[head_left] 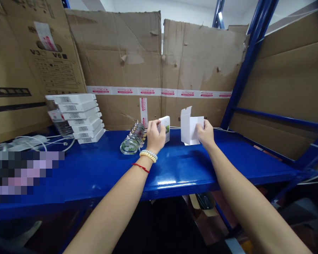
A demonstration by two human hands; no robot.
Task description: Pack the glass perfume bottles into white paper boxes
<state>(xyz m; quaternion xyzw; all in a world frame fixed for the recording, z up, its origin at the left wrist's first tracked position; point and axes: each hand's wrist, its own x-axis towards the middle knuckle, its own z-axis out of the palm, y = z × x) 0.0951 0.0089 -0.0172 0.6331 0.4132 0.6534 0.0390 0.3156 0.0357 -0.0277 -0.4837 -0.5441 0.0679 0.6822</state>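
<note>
My left hand [156,135] is closed around a small white box [167,129] with a green picture on its face, held upright just above the blue shelf. To its right, my right hand [205,133] pinches an unfolded white carton [190,129], its flaps spread apart. A gap separates the carton from the box. Close to my left hand, a row of clear glass bottles [131,144] with metal fittings lies on the shelf. What is inside the white box cannot be seen.
A stack of several white boxes [82,118] stands at the left beside white cables and a power strip [26,143]. Cardboard sheets [116,53] wall the back. Blue shelf posts [247,60] rise at the right. An open carton [204,204] sits below the shelf [103,169].
</note>
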